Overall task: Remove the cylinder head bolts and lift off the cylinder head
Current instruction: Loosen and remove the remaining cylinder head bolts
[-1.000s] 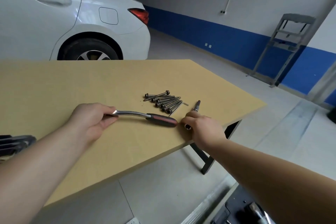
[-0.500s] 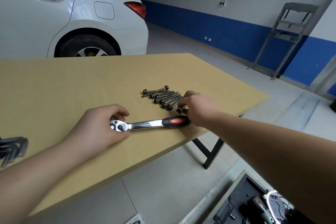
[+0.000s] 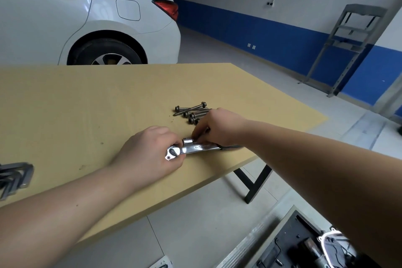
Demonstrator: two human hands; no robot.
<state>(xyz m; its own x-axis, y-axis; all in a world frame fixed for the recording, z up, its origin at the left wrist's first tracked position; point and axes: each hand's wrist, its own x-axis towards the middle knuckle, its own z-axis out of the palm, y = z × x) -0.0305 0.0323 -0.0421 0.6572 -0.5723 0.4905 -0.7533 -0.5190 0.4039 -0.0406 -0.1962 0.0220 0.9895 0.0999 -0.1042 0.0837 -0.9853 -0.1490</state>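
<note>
At the far left edge of the tabletop (image 3: 65,104) lay a grey metal part (image 3: 13,177), partly cut off by the frame. Behind the tabletop stood a white car (image 3: 65,17). The left hand (image 3: 150,150) rested on the tabletop with its grip curled round the head of a chrome ratchet wrench (image 3: 191,149), holding it flat on the wood. Just right of it, the right hand (image 3: 219,126) pinched a small socket or bit (image 3: 188,141) at the ratchet's head; the exact fit was blurred. The removed cylinder head bolts (image 3: 192,111) lay in a loose pile on the tabletop just beyond the right hand, partly hidden by it. A grey metal rack (image 3: 348,45) leaned against the blue-and-white wall. The cylinder head was not identifiable.
</note>
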